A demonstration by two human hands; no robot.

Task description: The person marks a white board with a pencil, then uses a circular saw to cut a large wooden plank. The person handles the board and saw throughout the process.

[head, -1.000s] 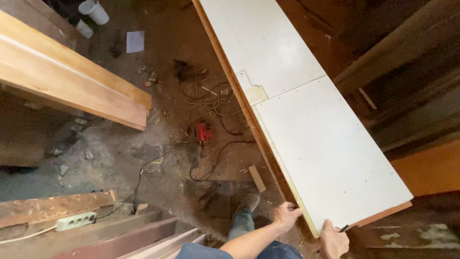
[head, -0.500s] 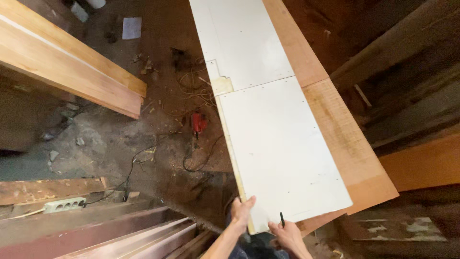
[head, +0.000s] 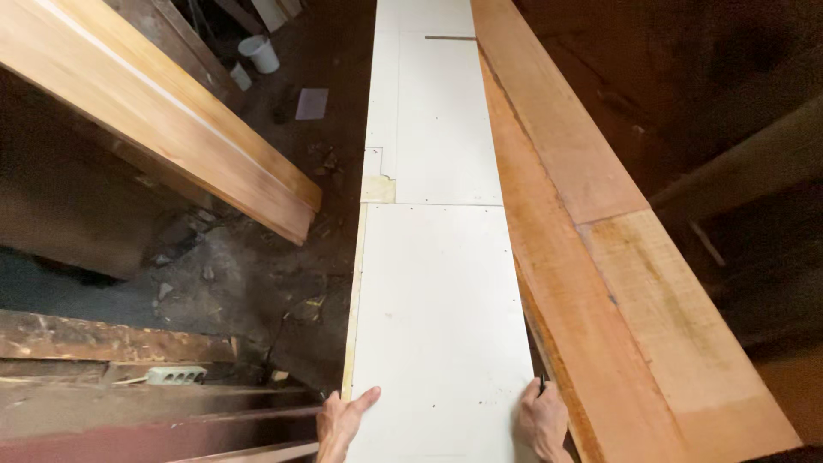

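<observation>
Floor: dirt and rubble far below my fingers.
Board: long white flat panel [head: 441, 326], running away from me.
Left hand [head: 340, 424]: fingers clamped on its near-left edge.
Right hand [head: 542, 420]: curled against right edge, pinching thin dark pencil [head: 542, 383].
Beyond right fingers: reddish wooden plank [head: 591, 283] alongside.

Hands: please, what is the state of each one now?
Left hand: open, thumb on the white panel, gripping its edge.
Right hand: on the panel, holding a dark pencil.
</observation>
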